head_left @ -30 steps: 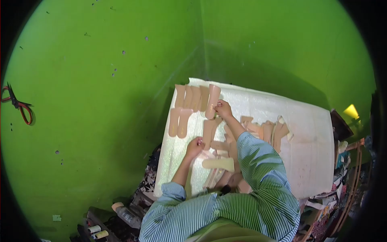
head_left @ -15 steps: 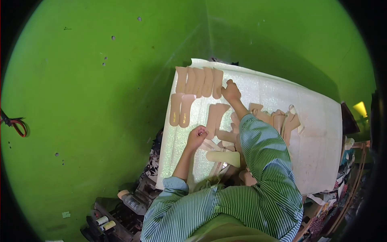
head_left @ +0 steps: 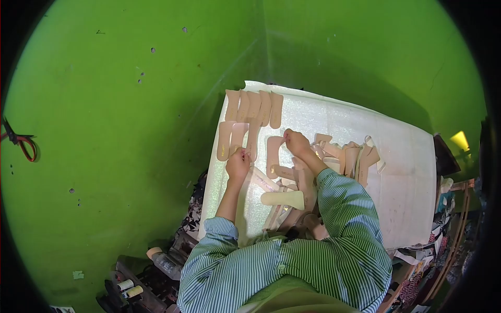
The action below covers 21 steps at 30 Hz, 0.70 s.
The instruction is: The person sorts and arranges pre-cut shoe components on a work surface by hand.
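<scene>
Beige insoles with gold print lie in two rows on the white-covered table. The upper row (head_left: 254,107) has several overlapping pieces. In the lower row, a third insole (head_left: 254,136) stands beside a second one (head_left: 239,134) and a first one (head_left: 224,141). My left hand (head_left: 238,164) is closed at the lower end of the third insole, its fingertips partly hidden. My right hand (head_left: 297,143) is closed in a pinch at the upper corner of another insole (head_left: 273,155), which lies right of the rows.
A heap of loose insoles (head_left: 352,156) spreads beyond my right forearm. A paler insole (head_left: 283,199) lies crosswise near my body. Scissors (head_left: 25,145) with red handles hang at the left wall. Thread spools (head_left: 130,288) and a bottle (head_left: 166,263) stand lower left.
An insole from the middle pair has come to the lower row's right end. My left hand moved left and up with it. My right hand came down from the upper row to the remaining insole.
</scene>
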### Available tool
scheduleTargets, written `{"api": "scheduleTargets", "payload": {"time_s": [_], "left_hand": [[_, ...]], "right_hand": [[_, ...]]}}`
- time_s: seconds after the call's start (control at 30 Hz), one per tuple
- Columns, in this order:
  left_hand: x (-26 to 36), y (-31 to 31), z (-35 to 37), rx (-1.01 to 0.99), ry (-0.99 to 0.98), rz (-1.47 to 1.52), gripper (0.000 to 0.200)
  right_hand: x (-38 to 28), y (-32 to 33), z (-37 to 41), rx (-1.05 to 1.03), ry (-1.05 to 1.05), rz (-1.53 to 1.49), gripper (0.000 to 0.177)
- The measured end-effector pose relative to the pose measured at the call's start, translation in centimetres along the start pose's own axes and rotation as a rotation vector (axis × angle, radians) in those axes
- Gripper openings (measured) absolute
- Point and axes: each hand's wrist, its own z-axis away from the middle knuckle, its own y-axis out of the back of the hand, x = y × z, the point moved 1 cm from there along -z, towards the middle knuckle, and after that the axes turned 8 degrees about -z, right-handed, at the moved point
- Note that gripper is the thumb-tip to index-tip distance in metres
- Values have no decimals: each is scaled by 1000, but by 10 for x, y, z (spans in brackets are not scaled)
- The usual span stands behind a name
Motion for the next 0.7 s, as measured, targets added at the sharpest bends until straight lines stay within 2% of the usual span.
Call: {"api": "scheduleTargets", "payload": {"time_s": [0.13, 0.2, 0.33, 0.57, 0.7], "left_hand": [[-8, 0, -12, 6, -9, -166, 19], [-12, -4, -15, 6, 0, -204, 20], [-15, -4, -19, -7, -5, -281, 21], [-8, 5, -18, -68, -48, -276, 17], [1, 13, -14, 2, -116, -339, 24]], "right_hand": [[-5, -2, -13, 42, 70, -161, 14], [-4, -8, -26, 132, 145, -243, 12], [-15, -8, -40, 88, 122, -283, 13], [-26, -11, -55, 67, -5, -139, 19], [-38, -1, -50, -12, -17, -7, 22]]}}
